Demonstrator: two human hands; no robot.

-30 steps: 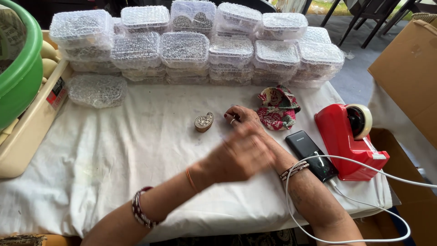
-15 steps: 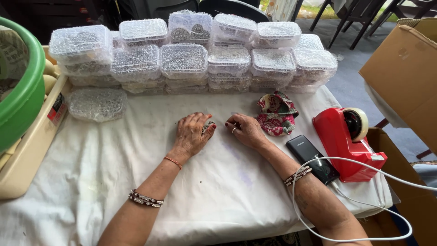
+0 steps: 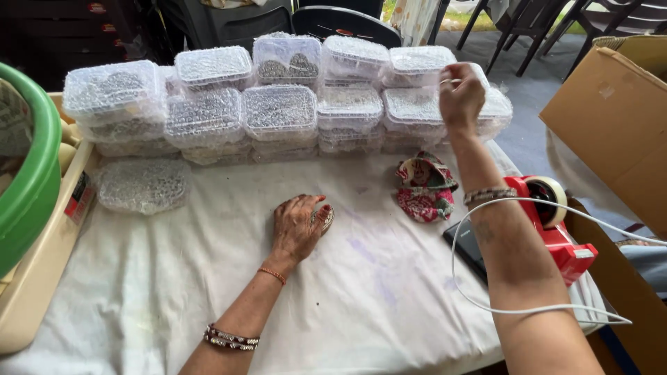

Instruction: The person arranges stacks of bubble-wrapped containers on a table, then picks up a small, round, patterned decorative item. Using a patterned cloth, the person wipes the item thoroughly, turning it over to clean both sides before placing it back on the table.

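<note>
- A small ornate oval piece (image 3: 324, 218) is pinned flat to the white-covered counter (image 3: 174, 278) under the spread fingers of the left hand (image 3: 297, 228).
- The right hand (image 3: 460, 97) is raised, fingers loosely curled on a stacked bubble-wrapped box (image 3: 415, 64), apparently to lift it.
- A floral pouch (image 3: 425, 187) and a red tape dispenser (image 3: 552, 222) are kept within reach.

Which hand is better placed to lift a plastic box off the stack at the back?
Probably the right hand: it is raised at the stacked clear boxes. The left hand lies on the white cloth, covering a small trinket.
</note>
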